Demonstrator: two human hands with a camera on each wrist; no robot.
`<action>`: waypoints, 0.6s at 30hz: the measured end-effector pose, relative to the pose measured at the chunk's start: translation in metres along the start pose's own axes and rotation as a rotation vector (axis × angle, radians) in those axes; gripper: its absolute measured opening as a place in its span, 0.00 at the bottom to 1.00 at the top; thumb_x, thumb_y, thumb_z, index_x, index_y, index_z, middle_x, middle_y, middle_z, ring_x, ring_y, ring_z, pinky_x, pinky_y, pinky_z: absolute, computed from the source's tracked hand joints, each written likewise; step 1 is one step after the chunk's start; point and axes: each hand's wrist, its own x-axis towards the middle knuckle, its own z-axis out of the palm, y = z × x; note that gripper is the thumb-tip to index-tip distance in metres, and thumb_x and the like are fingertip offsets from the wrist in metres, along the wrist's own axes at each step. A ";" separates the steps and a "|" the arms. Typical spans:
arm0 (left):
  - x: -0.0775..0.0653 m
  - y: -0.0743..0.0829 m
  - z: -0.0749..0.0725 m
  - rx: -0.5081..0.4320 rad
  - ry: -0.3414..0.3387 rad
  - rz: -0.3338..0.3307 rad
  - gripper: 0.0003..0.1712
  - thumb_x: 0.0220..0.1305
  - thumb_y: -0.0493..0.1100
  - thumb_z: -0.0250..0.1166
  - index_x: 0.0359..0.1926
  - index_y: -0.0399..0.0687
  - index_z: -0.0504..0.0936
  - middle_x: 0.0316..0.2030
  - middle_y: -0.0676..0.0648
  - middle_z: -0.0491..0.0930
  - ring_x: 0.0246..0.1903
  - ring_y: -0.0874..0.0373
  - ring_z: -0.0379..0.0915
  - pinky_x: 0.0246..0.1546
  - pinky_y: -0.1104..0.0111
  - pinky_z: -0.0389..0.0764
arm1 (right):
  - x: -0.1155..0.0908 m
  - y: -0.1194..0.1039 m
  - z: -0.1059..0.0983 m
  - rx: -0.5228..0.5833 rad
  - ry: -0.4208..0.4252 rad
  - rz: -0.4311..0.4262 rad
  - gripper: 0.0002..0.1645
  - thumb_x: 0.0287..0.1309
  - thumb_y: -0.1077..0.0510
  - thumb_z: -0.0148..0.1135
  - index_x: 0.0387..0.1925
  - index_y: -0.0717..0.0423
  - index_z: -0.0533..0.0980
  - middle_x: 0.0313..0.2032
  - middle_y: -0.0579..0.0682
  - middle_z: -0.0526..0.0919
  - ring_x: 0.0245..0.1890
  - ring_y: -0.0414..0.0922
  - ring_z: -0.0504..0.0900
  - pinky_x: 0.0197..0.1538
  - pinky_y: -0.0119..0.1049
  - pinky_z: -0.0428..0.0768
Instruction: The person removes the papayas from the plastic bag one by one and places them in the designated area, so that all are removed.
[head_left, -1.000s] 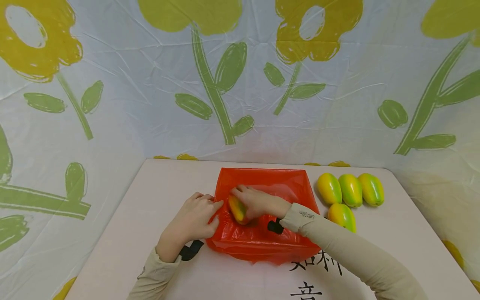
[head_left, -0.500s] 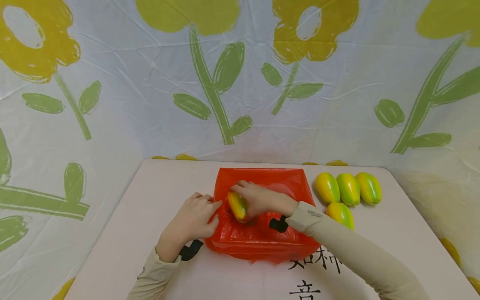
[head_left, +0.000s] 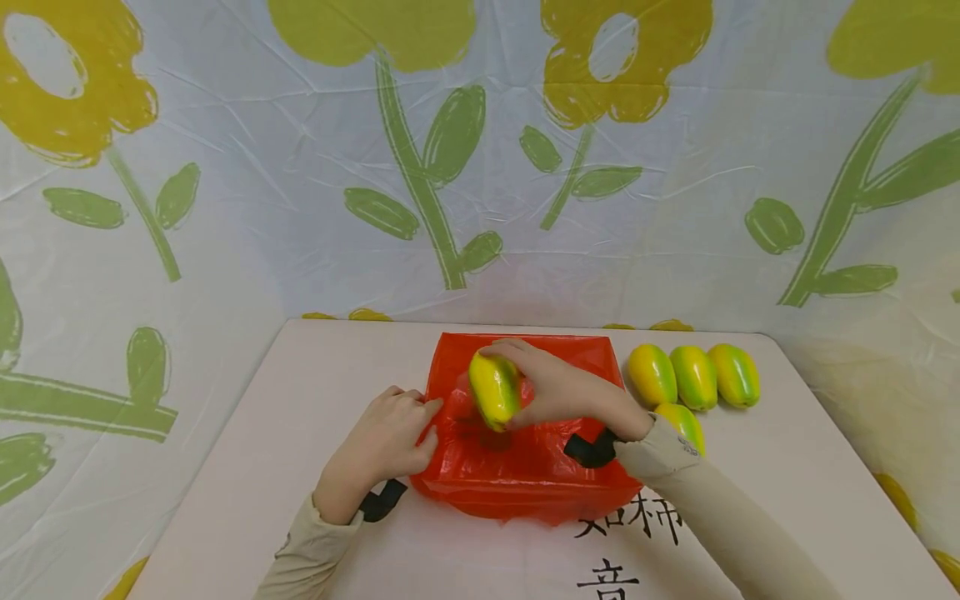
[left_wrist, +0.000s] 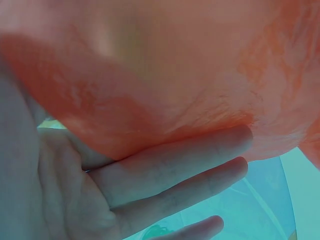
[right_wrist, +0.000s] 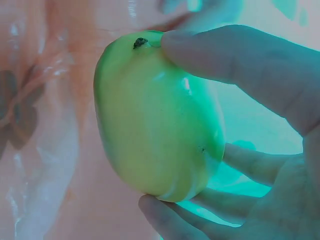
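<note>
In the head view, my right hand (head_left: 558, 383) holds a yellow-green mango (head_left: 495, 390) above a red plastic bag (head_left: 525, 492) that stands spread wide like a box. Thumb and fingers grip the mango (right_wrist: 155, 115) by its two ends in the right wrist view, its dark stem spot near the thumb. At the bag's left edge rests my left hand (head_left: 392, 437), fingertips on the rim. The left wrist view has straight fingers (left_wrist: 180, 160) lying against the outside of the red plastic (left_wrist: 150, 100); the left thumb's grip cannot be made out there.
Right of the bag, several more yellow-green mangoes (head_left: 695, 377) lie on the pale table (head_left: 795, 483), three in a row and another in front (head_left: 681, 423). Black characters (head_left: 609, 579) mark the table's front. A flower-printed cloth (head_left: 315, 167) surrounds the back and sides.
My right hand has lifted the mango up from inside the red bag and carried it slightly to the right. The left hand stays at the bag's left edge.
</note>
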 end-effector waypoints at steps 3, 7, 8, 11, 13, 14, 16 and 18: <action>0.000 0.000 0.000 0.011 0.008 0.000 0.16 0.53 0.42 0.62 0.41 0.39 0.85 0.20 0.49 0.78 0.30 0.51 0.78 0.42 0.56 0.77 | -0.011 0.001 -0.005 0.026 0.049 -0.022 0.52 0.46 0.59 0.77 0.72 0.53 0.61 0.65 0.51 0.67 0.59 0.50 0.70 0.58 0.51 0.76; 0.000 -0.001 0.000 0.019 0.015 -0.004 0.15 0.53 0.42 0.61 0.40 0.39 0.85 0.18 0.51 0.75 0.28 0.52 0.77 0.41 0.55 0.77 | -0.024 0.003 -0.010 0.064 0.102 -0.033 0.54 0.46 0.60 0.77 0.72 0.52 0.60 0.67 0.50 0.66 0.60 0.50 0.69 0.60 0.54 0.73; 0.000 -0.001 0.000 0.020 0.018 -0.006 0.15 0.53 0.41 0.61 0.40 0.39 0.85 0.18 0.51 0.75 0.28 0.52 0.77 0.41 0.55 0.77 | -0.027 0.004 -0.011 0.078 0.114 -0.032 0.54 0.45 0.61 0.78 0.72 0.51 0.60 0.67 0.49 0.66 0.61 0.49 0.69 0.60 0.54 0.73; 0.000 -0.002 0.000 0.021 0.025 -0.010 0.15 0.53 0.41 0.61 0.40 0.38 0.85 0.18 0.50 0.76 0.28 0.52 0.78 0.41 0.55 0.77 | -0.036 0.009 -0.013 0.112 0.152 -0.029 0.56 0.44 0.61 0.79 0.73 0.48 0.60 0.68 0.47 0.65 0.62 0.48 0.69 0.60 0.55 0.73; 0.000 -0.002 0.000 0.022 0.023 -0.014 0.15 0.53 0.41 0.61 0.40 0.38 0.85 0.19 0.50 0.77 0.29 0.51 0.78 0.41 0.55 0.77 | -0.043 0.012 -0.014 0.133 0.175 -0.028 0.57 0.43 0.60 0.79 0.73 0.47 0.59 0.69 0.46 0.65 0.63 0.49 0.69 0.60 0.55 0.73; 0.000 -0.002 0.000 0.023 0.020 -0.016 0.16 0.53 0.41 0.61 0.40 0.38 0.85 0.19 0.50 0.77 0.29 0.51 0.79 0.42 0.55 0.77 | -0.047 0.014 -0.014 0.142 0.187 -0.021 0.57 0.43 0.60 0.80 0.73 0.45 0.60 0.70 0.45 0.64 0.63 0.48 0.69 0.60 0.55 0.74; 0.000 -0.002 0.000 0.025 0.017 -0.017 0.16 0.53 0.41 0.61 0.40 0.38 0.85 0.18 0.50 0.76 0.29 0.51 0.79 0.42 0.55 0.77 | -0.056 0.016 -0.016 0.151 0.209 -0.005 0.58 0.43 0.59 0.80 0.73 0.43 0.59 0.71 0.44 0.63 0.63 0.48 0.69 0.60 0.54 0.73; 0.000 -0.002 0.000 0.026 0.012 -0.018 0.16 0.53 0.41 0.61 0.40 0.38 0.85 0.17 0.52 0.74 0.29 0.52 0.78 0.42 0.55 0.77 | -0.065 0.019 -0.019 0.168 0.224 -0.001 0.58 0.44 0.58 0.80 0.74 0.43 0.59 0.72 0.44 0.61 0.64 0.50 0.68 0.60 0.55 0.72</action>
